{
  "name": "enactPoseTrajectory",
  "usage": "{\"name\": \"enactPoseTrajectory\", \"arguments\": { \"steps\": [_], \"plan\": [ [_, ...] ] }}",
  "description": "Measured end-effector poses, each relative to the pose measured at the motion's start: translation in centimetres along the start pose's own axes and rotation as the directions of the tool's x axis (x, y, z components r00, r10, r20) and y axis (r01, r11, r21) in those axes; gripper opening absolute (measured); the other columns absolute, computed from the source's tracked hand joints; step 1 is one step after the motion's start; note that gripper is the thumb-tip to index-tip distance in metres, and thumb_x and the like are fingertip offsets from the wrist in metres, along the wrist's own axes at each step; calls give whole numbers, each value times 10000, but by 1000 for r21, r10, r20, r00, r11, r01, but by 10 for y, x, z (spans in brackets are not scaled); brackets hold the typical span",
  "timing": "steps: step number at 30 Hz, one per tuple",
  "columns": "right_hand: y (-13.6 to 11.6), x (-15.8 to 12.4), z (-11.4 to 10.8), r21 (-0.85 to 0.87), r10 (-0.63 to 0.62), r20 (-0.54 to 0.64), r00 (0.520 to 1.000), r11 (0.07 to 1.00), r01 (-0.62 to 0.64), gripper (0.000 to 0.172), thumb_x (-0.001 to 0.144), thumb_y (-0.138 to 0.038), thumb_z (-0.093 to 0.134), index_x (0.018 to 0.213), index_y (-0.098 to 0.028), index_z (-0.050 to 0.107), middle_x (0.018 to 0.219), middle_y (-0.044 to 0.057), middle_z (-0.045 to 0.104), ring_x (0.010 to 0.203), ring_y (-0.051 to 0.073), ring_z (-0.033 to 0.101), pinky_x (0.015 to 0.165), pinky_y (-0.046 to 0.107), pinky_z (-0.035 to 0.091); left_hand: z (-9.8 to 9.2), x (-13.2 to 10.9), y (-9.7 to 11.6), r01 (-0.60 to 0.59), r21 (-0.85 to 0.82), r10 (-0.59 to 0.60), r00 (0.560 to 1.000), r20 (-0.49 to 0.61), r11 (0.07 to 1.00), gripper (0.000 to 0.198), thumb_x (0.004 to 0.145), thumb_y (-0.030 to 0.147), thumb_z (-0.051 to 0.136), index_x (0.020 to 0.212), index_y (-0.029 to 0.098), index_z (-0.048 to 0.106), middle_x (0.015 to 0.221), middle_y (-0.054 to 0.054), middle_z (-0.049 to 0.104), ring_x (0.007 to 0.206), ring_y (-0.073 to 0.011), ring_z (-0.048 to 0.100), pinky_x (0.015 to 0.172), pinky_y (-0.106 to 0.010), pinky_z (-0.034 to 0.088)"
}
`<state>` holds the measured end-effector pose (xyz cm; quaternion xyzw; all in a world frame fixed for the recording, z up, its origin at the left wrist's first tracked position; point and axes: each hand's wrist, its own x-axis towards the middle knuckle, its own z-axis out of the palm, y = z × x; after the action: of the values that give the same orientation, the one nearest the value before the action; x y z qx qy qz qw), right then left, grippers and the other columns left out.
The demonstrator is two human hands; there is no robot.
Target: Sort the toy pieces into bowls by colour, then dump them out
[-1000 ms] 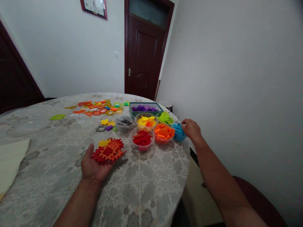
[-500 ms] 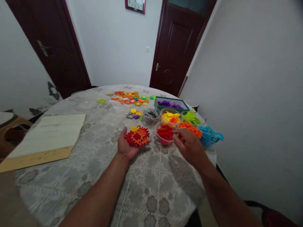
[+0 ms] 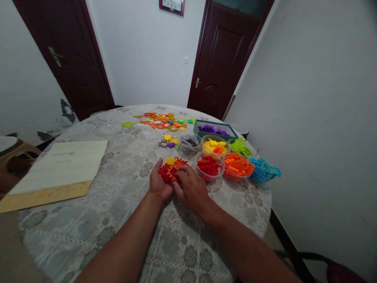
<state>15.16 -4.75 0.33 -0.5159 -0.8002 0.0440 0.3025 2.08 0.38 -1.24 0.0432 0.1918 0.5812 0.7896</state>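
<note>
Pieces (image 3: 168, 171) of toothed plastic, red, orange and yellow, sit bunched in my left hand (image 3: 160, 186), which is cupped round them over the desk (image 3: 129, 173), thumb up along the side! And my right hand (image 3: 193, 188) is right on them, fingers bent against the orange part; whether they pinch anything, I can't tell. Just beyond, the red bowl (image 3: 209, 179), with the orange bowl (image 3: 236, 177) and blue bowl (image 3: 260, 180) rightward. Behind those, a green box (image 3: 197, 127) of purple bits. Well off left, pale paper (image 3: 63, 167) lies flat.
</note>
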Motion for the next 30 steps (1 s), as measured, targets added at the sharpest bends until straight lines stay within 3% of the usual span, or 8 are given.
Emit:
{"name": "enactPoseTrajectory", "arguments": {
  "steps": [3,6,11,16,18,21,25,30],
  "plan": [
    [6,-1,6,177,7,-107,994,984,12,219,993,-236,609,1178,-189,717,1250,135,709,1175,264,675,1046,407,562,0,0,0,-9,-2,9,1000,-3,1000,468,1051,441,490,1189,57,719,1048,-194,803,946,-294,797,858,-429,664],
    [15,-1,5,357,160,-159,974,929,-94,224,1014,-262,563,1137,-195,737,1099,102,768,1044,246,720,987,401,575,-1,-1,1,5,11,-5,1000,7,1000,507,1047,464,493,1225,38,703,1082,-216,795,966,-310,796,879,-452,661],
    [27,0,-5,704,471,33,882,615,-355,318,1017,-469,575,1082,-190,715,770,21,735,634,185,690,584,295,582,0,-5,1,74,50,-76,996,38,996,646,1029,551,490,1378,26,632,1198,-277,765,1073,-409,772,917,-617,632],
    [25,-1,-15,811,521,88,849,457,-364,380,934,-528,685,1093,-183,689,665,-14,692,569,176,669,511,273,573,2,-7,1,52,31,-54,997,55,998,679,1026,534,512,1444,2,571,1260,-306,737,1142,-439,746,956,-671,603],
    [23,-2,-22,803,499,58,865,491,-337,383,946,-536,677,1086,-180,695,654,-13,690,551,172,659,508,271,564,2,-7,1,70,34,-71,996,51,997,688,1020,540,524,1470,21,553,1287,-305,727,1173,-450,732,959,-712,585],
    [29,-4,-38,698,482,-107,870,659,-279,367,978,-525,644,1095,-187,725,718,9,721,596,176,672,570,288,570,1,-7,2,81,28,-82,997,17,996,666,1010,540,549,1486,74,549,1284,-275,737,1163,-434,737,970,-751,559],
    [57,-3,-57,325,345,-419,840,921,-216,305,985,-428,621,1122,-197,766,1057,92,790,927,235,741,895,394,594,-2,-5,2,63,18,-62,997,-39,998,615,995,524,590,1451,110,577,1215,-230,768,1084,-405,763,992,-777,531],
    [90,-2,-64,-26,256,-371,893,958,-285,346,987,-295,527,1235,-172,733,1160,139,776,1047,272,722,1014,458,553,-3,-4,0,63,23,-62,997,-46,998,612,987,516,604,1445,112,581,1234,-241,758,1098,-410,755,993,-789,521]
  ]
}}
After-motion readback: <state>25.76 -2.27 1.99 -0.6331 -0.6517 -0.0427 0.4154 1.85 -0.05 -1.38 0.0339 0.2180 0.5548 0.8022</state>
